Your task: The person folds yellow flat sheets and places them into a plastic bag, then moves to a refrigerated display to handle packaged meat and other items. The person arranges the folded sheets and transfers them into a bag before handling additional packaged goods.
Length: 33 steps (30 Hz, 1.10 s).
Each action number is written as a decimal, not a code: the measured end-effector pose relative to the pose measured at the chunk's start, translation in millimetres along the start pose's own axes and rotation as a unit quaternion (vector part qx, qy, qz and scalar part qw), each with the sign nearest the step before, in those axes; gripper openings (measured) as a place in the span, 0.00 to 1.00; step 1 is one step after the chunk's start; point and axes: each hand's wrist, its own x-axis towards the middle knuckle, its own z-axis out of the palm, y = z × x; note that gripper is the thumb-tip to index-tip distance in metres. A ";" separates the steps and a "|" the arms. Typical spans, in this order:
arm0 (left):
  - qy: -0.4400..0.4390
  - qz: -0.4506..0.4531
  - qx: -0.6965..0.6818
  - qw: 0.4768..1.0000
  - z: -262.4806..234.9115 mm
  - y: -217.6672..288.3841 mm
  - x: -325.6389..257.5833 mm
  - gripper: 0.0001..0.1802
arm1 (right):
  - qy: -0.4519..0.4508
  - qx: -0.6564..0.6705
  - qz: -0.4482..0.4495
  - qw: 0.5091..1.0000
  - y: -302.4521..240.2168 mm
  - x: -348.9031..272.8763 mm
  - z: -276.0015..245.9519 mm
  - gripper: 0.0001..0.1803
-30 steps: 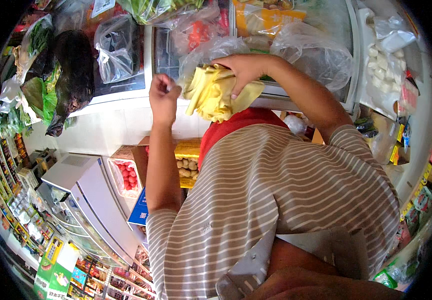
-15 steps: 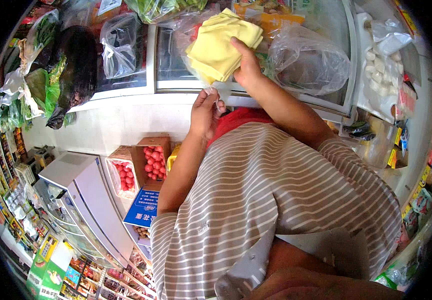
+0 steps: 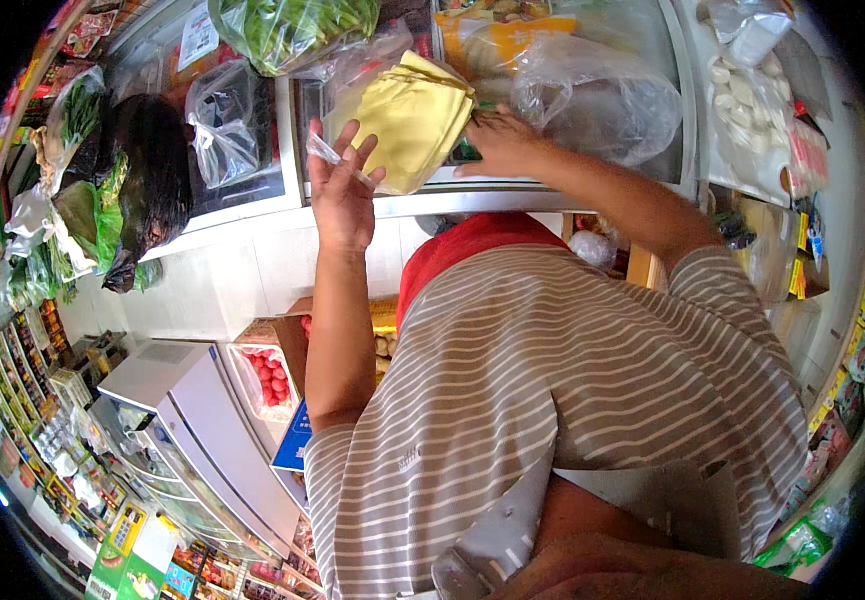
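Observation:
A stack of thin yellow folded sheets (image 3: 414,115), like bean curd skin, lies at the front of the glass-topped case, with clear plastic film about it. My left hand (image 3: 342,195) is raised at its left side, fingers spread. A strip of clear plastic (image 3: 322,148) crosses those fingers; whether they grip it is hard to tell. At the stack's right edge, my right hand (image 3: 507,145) has its fingers stretched out and apart, fingertips close to the sheets. Whether they touch is unclear.
A large clear plastic bag (image 3: 602,100) lies right of the stack. Bagged green vegetables (image 3: 297,30) sit behind it. On the left are a knotted clear bag (image 3: 224,125) and a black bag (image 3: 152,180). A box of red round produce (image 3: 270,375) stands below left.
My left hand has risen and opened from a pinch on the clear plastic. My right hand has come off the sheets' top to their right edge. The stack sits slightly lower and further left.

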 end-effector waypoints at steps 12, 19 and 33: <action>-0.049 -0.050 -0.085 0.994 34.5 2.9 -4.9 0.40 | 0.203 -0.379 -0.177 0.885 120.1 64.7 -121.8 0.12; 0.026 -0.011 -0.119 0.993 43.1 65.5 -48.5 0.34 | 0.353 -0.166 -0.349 0.852 -4.3 37.2 -212.7 0.14; 0.245 0.105 -0.038 0.963 -137.8 176.7 -230.4 0.32 | -0.022 0.370 -0.401 0.837 -415.3 113.3 -110.2 0.31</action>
